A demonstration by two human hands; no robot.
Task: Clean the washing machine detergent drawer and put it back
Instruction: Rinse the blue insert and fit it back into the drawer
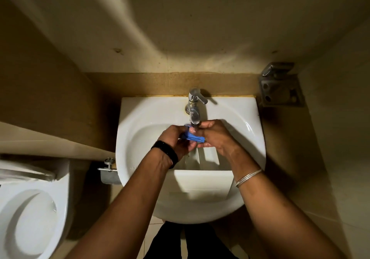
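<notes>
A white detergent drawer lies in the white sink, its front panel toward me and its compartments partly hidden under my hands. Just under the chrome tap, my left hand and my right hand both hold a small blue plastic part between them, fingers curled round its ends. Water runs off the part into the drawer. A black band is on my left wrist, a metal bangle on my right.
A white toilet stands at the lower left. A metal soap holder is fixed to the wall at the right of the sink. A metal valve juts out left of the basin. Tiled walls close in on both sides.
</notes>
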